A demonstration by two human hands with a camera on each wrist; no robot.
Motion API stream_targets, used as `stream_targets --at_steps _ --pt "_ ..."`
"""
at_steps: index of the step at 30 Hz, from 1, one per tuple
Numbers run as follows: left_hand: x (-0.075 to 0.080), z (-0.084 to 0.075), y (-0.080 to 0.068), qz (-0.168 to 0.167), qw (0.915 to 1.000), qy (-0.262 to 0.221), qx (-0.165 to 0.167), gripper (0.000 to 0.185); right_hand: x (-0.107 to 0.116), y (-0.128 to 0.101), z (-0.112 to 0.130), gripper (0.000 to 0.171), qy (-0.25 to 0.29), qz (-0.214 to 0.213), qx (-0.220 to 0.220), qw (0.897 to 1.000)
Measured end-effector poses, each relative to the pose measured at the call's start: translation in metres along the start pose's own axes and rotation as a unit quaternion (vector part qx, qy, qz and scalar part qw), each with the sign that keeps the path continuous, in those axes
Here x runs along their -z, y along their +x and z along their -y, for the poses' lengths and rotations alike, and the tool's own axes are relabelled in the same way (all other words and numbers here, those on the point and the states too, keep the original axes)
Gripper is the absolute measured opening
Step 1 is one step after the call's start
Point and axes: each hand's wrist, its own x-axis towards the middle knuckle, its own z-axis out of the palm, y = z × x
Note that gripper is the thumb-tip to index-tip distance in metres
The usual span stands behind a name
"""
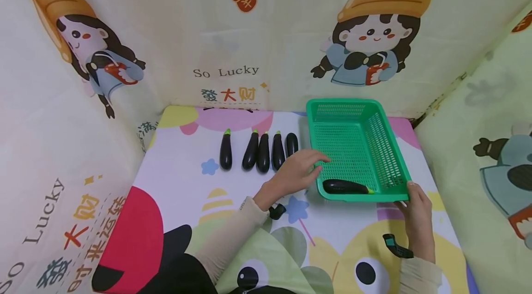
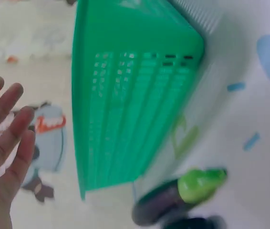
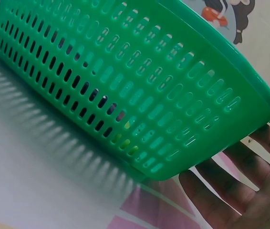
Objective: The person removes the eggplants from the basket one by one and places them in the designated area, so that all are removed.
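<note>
A green plastic basket [image 1: 341, 141] stands on the right part of the table, with one dark eggplant [image 1: 345, 186] lying along its near end. My left hand [image 1: 297, 171] hangs at the basket's left rim, fingers loosely bent and holding nothing; the left wrist view shows those fingers spread beside the basket wall [image 2: 120, 109]. At the near right corner my right hand [image 1: 419, 218] holds the basket, thumb on the rim and fingers under it outside. Several eggplants [image 1: 263, 153] lie in a row left of the basket, the rightmost close behind my left hand.
The table carries a colourful cartoon cloth [image 1: 174, 160]. Printed fabric walls [image 1: 287, 40] rise at the back and on both sides, the back one close behind the basket. Dark straps with small devices [image 1: 396, 246] show at both wrists.
</note>
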Motion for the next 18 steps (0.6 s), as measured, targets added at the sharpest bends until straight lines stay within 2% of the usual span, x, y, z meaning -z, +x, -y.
stream_targets --at_steps 4,9,15,18 --pt "0.009 0.008 -0.021 -0.054 0.9958 -0.032 0.068 0.025 0.000 0.001 0.001 0.038 0.000 0.002 -0.004 1.000" --pt "0.017 0.020 -0.039 -0.109 0.9819 -0.037 0.150 0.029 0.000 0.002 0.002 0.037 0.009 0.001 -0.002 1.000" --pt "0.021 0.038 -0.054 -0.179 0.9588 -0.003 0.221 0.036 -0.001 0.000 0.003 0.034 0.014 -0.016 -0.013 1.000" --pt "0.024 0.046 -0.062 -0.200 0.9424 0.014 0.268 0.040 -0.002 0.001 0.002 0.032 0.015 -0.025 -0.017 0.999"
